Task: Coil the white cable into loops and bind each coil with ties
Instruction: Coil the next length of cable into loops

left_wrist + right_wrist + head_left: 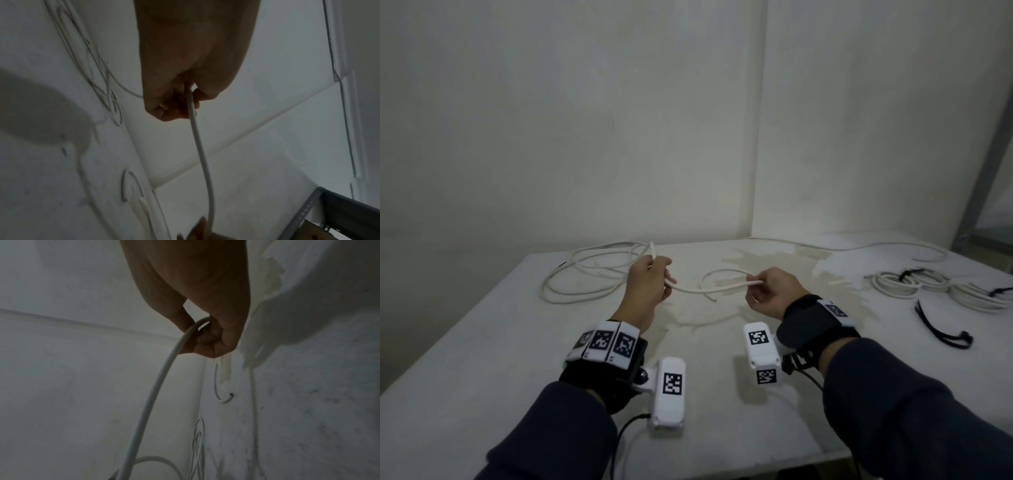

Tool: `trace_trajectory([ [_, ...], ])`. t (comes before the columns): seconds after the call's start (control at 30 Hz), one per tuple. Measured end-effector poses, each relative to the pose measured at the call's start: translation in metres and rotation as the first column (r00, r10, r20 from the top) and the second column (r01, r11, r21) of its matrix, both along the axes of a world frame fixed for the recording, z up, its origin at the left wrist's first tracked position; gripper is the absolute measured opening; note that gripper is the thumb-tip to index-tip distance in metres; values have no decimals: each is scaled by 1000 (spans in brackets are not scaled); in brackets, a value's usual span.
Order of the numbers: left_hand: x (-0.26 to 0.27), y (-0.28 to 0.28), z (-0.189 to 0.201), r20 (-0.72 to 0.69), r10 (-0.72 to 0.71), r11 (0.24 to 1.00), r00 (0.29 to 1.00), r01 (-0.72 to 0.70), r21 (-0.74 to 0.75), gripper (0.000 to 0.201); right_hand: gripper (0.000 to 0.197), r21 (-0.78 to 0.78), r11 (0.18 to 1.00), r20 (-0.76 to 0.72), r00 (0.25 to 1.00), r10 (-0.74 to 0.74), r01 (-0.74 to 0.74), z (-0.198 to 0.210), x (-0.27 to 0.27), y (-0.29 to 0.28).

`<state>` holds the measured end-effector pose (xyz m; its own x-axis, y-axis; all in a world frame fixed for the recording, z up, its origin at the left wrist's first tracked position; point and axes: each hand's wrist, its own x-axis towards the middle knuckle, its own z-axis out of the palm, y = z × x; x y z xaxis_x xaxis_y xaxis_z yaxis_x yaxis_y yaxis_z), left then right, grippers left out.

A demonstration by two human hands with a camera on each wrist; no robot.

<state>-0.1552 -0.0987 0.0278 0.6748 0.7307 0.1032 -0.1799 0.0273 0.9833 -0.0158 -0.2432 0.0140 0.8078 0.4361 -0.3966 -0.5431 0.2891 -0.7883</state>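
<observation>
Broadly, a white stained tabletop (517,342) underneath. At ten o'clock, loose sprawl of white round cable (582,274); at three o'clock, finished white cable coils (941,287) bound with black ties (909,274), one spare black tie (941,330) lying near. At centre, held cable span (709,289) sagging, long axis nine-to-three, cut end pointing twelve above left hand (649,284). Left hand fisted round cable; right hand (774,294) pinching it.

My head view is dim and soft; both wrist views are darker, blurred, with edges bending outward.
</observation>
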Motion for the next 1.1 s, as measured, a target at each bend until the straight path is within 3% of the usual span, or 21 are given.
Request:
trace_trajectory([
  [0.13,-17,18,-1,19,13,999,1000,-14,51,25,23,-83,996,-2,1000,-27,27,-16,4,5],
  [0.23,-29,41,2,38,84,996,996,-84,5,30,22,-113,985,23,991,-132,133,-28,14,8],
  [0.33,-43,74,-3,-203,160,987,966,-152,52,25,21,-168,963,150,971,-185,210,-33,25,6],
  [0.4,-49,89,-12,-457,149,988,877,-112,107,23,24,-242,944,202,964,-176,223,-35,31,4],
  [0.47,-51,95,-23,-588,123,992,799,-92,83,29,20,-303,944,191,979,-75,131,-36,30,5],
  [0.57,-44,101,-37,-702,131,985,700,-11,174,33,22,-403,915,267,954,137,-19,-40,27,14],
  [0.6,-40,104,-39,-717,140,978,682,17,208,30,22,-402,916,316,940,132,7,-41,27,17],
  [0.67,-29,106,-39,-659,162,976,734,-22,215,21,25,-302,950,355,934,34,80,-39,28,23],
  [0.77,-14,107,-35,-470,248,954,847,-128,273,41,27,-124,969,284,944,-170,212,-33,33,22],
  [0.83,-10,98,-27,-504,367,866,782,-89,492,51,27,-13,951,214,930,-298,308,-29,39,17],
  [0.9,-11,77,-13,-476,491,718,729,-29,696,44,28,56,922,171,906,-388,384,-26,43,12],
  [0.93,-13,64,-4,-447,462,695,766,1,719,31,28,81,908,158,894,-418,410,-25,44,11],
  [0.97,-15,51,3,-450,321,736,833,80,673,19,27,101,898,147,886,-440,429,-25,44,9],
  [1.0,-17,36,8,-513,85,794,854,253,553,18,27,123,890,132,881,-454,440,-24,43,9],
  [1.03,-19,21,10,-619,-201,780,759,506,367,25,27,152,883,108,880,-462,445,-24,43,8],
  [1.07,-21,8,10,-707,-430,667,561,726,170,31,28,186,876,79,882,-465,445,-24,42,9],
  [1.1,-19,0,7,-748,-559,522,358,853,18,38,28,214,871,60,884,-464,443,-24,41,9],
])
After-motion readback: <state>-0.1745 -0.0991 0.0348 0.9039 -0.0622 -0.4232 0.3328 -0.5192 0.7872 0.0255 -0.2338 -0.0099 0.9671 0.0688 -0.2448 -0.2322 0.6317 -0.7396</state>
